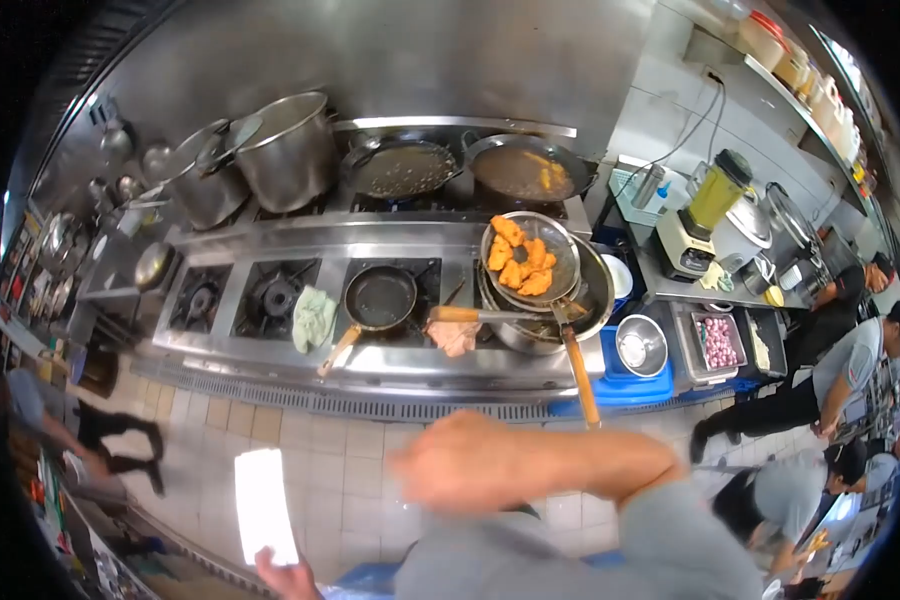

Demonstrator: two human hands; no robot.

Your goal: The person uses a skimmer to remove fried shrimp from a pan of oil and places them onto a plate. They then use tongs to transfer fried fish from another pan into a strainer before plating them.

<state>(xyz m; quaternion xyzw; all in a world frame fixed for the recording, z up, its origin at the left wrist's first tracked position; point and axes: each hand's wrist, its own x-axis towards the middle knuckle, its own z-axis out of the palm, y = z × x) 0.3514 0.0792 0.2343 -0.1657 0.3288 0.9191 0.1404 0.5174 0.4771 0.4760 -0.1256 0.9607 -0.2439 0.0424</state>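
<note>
A bright white sheet or card is held at its lower edge by my left hand, low in the view. My right hand is bent across in front of my body, blurred, its fingers curled and hard to make out. Beyond it, a wooden-handled strainer with orange fried pieces rests over a large pot at the stove's front edge. A second wooden handle points left from that pot. A small black frying pan sits on a burner to the left.
Two wide pans of oil and tall steel pots line the back of the stove. Cloths lie near the front burners. A blender and a tray of purple pieces are right. Several people stand right, one left.
</note>
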